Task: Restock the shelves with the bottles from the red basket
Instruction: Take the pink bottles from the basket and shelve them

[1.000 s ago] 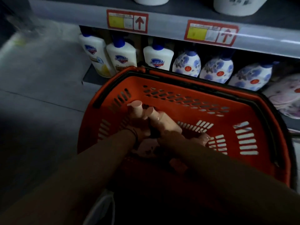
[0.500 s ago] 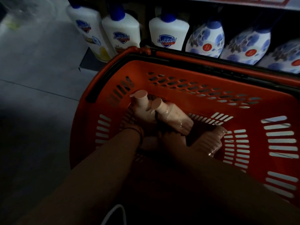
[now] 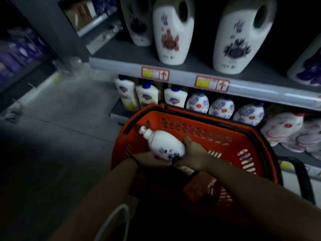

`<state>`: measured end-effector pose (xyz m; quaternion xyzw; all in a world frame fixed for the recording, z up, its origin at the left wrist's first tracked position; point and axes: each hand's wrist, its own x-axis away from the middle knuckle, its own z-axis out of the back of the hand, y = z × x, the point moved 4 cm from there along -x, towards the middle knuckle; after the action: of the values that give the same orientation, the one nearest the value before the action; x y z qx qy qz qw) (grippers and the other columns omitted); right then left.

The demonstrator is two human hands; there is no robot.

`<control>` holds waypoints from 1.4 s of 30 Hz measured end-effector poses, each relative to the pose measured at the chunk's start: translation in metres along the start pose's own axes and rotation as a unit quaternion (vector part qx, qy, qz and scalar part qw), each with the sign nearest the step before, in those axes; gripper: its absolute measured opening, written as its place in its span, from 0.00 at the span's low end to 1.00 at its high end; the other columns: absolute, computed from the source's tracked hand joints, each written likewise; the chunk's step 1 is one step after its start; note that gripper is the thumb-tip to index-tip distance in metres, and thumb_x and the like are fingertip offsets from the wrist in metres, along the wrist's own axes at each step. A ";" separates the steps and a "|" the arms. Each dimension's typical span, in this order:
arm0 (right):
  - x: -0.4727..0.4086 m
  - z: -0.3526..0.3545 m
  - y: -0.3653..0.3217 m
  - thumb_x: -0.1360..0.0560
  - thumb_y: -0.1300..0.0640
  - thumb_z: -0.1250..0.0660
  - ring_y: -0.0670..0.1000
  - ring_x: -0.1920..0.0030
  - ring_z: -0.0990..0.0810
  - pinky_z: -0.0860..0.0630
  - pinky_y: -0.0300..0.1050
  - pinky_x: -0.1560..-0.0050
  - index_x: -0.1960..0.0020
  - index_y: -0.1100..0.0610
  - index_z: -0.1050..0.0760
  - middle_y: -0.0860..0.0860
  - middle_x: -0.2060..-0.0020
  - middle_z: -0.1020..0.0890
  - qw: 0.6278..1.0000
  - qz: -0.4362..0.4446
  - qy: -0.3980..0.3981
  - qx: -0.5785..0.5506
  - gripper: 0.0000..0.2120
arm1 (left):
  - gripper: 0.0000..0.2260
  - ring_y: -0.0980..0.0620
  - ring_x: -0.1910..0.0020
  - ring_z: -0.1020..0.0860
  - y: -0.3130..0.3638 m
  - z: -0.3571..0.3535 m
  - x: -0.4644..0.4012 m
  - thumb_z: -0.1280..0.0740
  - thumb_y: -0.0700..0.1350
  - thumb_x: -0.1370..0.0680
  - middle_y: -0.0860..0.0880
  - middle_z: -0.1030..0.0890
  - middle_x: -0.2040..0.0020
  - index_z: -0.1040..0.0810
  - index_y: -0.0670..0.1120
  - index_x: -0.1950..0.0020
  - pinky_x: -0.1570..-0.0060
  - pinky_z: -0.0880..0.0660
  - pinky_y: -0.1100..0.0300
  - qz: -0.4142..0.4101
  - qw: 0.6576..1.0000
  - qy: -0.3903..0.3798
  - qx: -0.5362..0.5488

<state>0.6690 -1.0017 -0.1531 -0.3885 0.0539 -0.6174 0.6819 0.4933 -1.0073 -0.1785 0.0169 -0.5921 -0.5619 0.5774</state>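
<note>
White bottle (image 3: 165, 145), blue floral print, lies tilted above the red basket (image 3: 199, 126), cap toward the basket's left rim. Right hand (image 3: 194, 153) fingers curl round its base. Left hand (image 3: 149, 158) supports it from beneath; finger closure cannot be determined.

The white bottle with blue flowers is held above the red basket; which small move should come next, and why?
Probably lift the white bottle forward toward the matching blue-flowered bottles on the lower shelf. Both the left hand and right hand hold it, tilted, over the red basket, so it is ready to go.
</note>
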 end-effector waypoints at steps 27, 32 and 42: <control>0.031 0.313 -0.328 0.35 0.47 0.23 0.52 0.45 0.21 0.24 0.46 0.44 0.40 0.53 0.33 0.52 0.44 0.20 0.880 0.290 0.330 -0.181 0.30 | 0.20 0.50 0.50 0.16 0.305 0.270 0.197 0.32 0.42 0.24 0.49 0.16 0.45 0.28 0.49 0.32 0.61 0.19 0.59 -0.483 0.764 0.320 0.284; -0.022 0.342 -0.359 0.33 0.52 0.23 0.50 0.47 0.21 0.25 0.43 0.47 0.36 0.54 0.34 0.51 0.44 0.20 0.856 0.309 0.353 -0.217 0.31 | 0.25 0.56 0.50 0.17 0.342 0.336 0.184 0.31 0.41 0.24 0.60 0.15 0.52 0.32 0.54 0.29 0.52 0.19 0.56 -0.508 0.758 0.349 0.213; -0.096 0.362 -0.360 0.26 0.56 0.30 0.59 0.42 0.24 0.27 0.51 0.40 0.36 0.58 0.40 0.58 0.41 0.25 0.875 0.248 0.371 -0.189 0.26 | 0.25 0.60 0.48 0.20 0.373 0.383 0.115 0.34 0.38 0.23 0.54 0.20 0.41 0.34 0.53 0.28 0.41 0.26 0.56 -0.511 0.764 0.354 0.173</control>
<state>0.5587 -0.7258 0.2736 -0.2266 0.5133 -0.5052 0.6558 0.4208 -0.6991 0.2679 0.6144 -0.3366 -0.6156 0.3608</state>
